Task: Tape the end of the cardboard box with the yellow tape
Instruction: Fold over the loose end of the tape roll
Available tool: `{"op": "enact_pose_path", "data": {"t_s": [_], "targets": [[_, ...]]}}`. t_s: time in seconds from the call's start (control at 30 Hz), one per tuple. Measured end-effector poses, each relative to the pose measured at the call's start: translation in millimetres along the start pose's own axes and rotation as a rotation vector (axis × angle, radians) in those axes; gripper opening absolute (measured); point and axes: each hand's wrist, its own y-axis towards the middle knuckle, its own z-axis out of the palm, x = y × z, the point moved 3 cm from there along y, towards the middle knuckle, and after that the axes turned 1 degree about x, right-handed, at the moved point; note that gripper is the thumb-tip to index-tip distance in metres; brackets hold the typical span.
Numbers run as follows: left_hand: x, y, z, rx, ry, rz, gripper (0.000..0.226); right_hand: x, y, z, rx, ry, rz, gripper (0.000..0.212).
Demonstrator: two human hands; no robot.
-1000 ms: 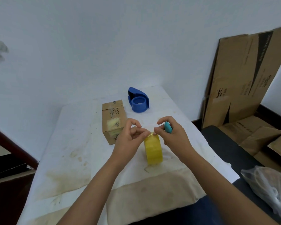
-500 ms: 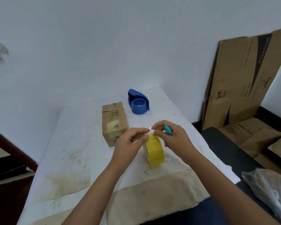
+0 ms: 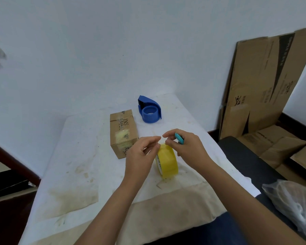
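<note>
A roll of yellow tape (image 3: 167,161) stands on edge on the white cloth-covered table (image 3: 81,156). My left hand (image 3: 140,152) and my right hand (image 3: 185,147) meet just above the roll, fingertips pinching at the tape's loose end on its top. My right hand also holds a small teal object (image 3: 178,137) against its palm. The small cardboard box (image 3: 123,132) lies to the left of my hands, its near end facing me with patches of yellowish tape on it.
A blue tape dispenser (image 3: 149,112) sits at the table's far side. Flattened cardboard sheets (image 3: 265,85) lean on the wall at right, above a dark seat. A clear plastic bag (image 3: 293,204) lies at lower right.
My hands have lifted slightly and parted a little over the roll. The roll has turned so its printed inner rim shows. The box and the dispenser have not moved.
</note>
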Motion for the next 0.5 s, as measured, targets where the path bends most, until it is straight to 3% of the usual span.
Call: {"op": "enact_pose_path", "data": {"t_s": [0.23, 0.43, 0.5], "targets": [[3.9, -0.9, 0.3, -0.030, 0.049, 0.006, 0.023, 1.7, 2.1, -1.2, 0.017, -0.051, 0.014, 0.018], [8.1, -2.7, -0.1, -0.030, -0.180, -0.212, 0.018, 2.4, 1.5, -4.4, 0.028, -0.052, 0.025, 0.018], [6.0, -1.0, -0.3, -0.020, -0.131, -0.206, 0.018, 2.6, 1.6, -5.2, 0.028, -0.050, 0.037, 0.019]]}}
